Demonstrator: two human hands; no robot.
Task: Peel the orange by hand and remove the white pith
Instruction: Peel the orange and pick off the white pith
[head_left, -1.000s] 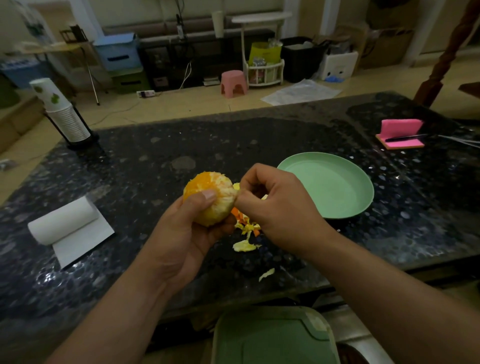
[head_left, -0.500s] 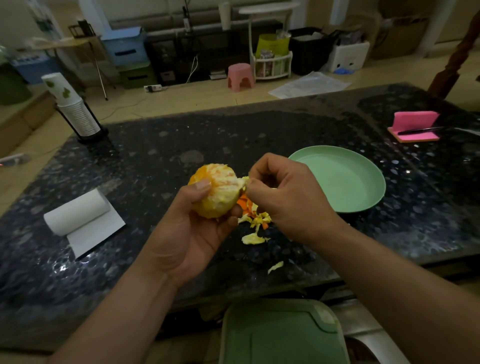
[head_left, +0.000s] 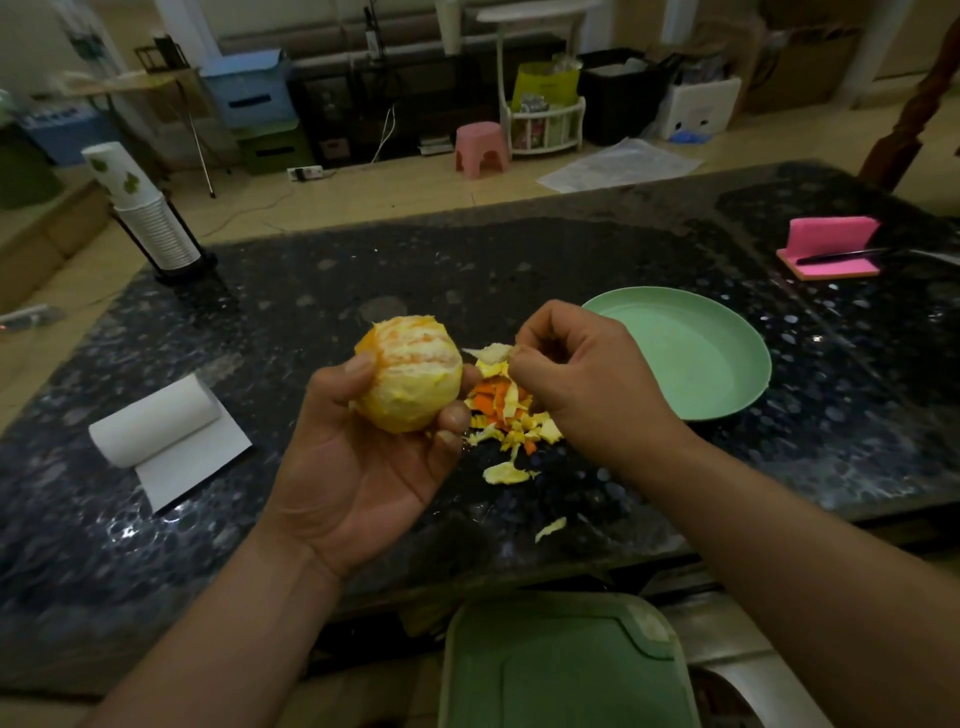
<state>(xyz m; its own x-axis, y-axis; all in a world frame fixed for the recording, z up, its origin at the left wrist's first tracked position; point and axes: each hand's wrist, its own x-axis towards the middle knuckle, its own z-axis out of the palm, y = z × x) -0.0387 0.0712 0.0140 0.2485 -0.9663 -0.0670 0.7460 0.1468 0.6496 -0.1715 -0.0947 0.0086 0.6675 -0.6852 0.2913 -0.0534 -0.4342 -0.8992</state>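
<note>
two hands over tabletop (head_left: 571, 249), left hand (head_left: 363, 457) gripping peeled orange (head_left: 410, 374), right hand (head_left: 582, 379) pinching pith strip (head_left: 493, 353), peel scraps (head_left: 511, 415) below

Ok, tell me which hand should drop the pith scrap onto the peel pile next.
Right. The right hand pinches the scrap close by the pile, so it likely only needs to let go. The left hand is occupied gripping the orange.

dark table (head_left: 363, 270), green plate (head_left: 691, 358), peel scraps (head_left: 511, 410), paper roll (head_left: 156, 421)
</note>
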